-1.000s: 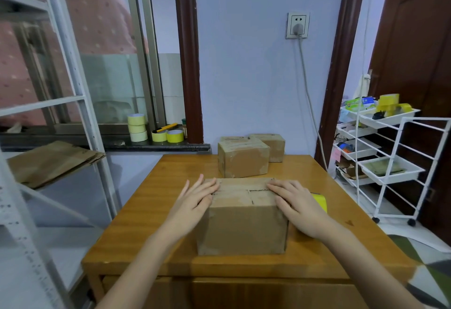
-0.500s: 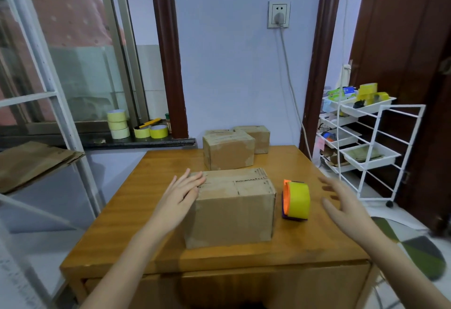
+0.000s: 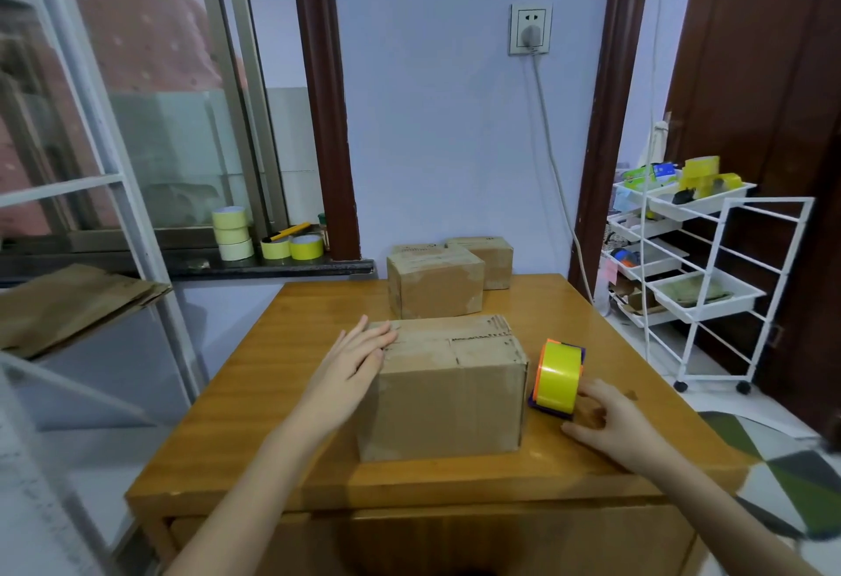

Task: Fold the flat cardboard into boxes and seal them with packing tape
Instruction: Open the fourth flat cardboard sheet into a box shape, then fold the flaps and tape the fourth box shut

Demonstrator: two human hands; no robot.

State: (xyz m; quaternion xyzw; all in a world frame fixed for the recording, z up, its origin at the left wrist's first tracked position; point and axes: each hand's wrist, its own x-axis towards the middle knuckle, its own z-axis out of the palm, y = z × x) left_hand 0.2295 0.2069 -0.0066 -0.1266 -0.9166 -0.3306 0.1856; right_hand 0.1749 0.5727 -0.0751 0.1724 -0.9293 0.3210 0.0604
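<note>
A folded cardboard box (image 3: pixel 448 393) stands in the middle of the wooden table (image 3: pixel 273 393), its top flaps closed with the seams bare. My left hand (image 3: pixel 352 366) lies flat on the box's top left edge, fingers straight. Just right of the box stands a tape dispenser (image 3: pixel 557 377) with a yellow roll and an orange and purple frame. My right hand (image 3: pixel 607 420) is at its near end, with fingers and thumb curling round its lower part.
Two finished boxes (image 3: pixel 434 282) (image 3: pixel 489 257) stand at the table's far edge. Several tape rolls (image 3: pixel 234 234) sit on the window sill. Flat cardboard (image 3: pixel 68 302) lies on a shelf at left. A white wire trolley (image 3: pixel 701 275) stands at right.
My right hand left the box top, swung out to the right and came back in onto the tape dispenser. My left hand stays on the box.
</note>
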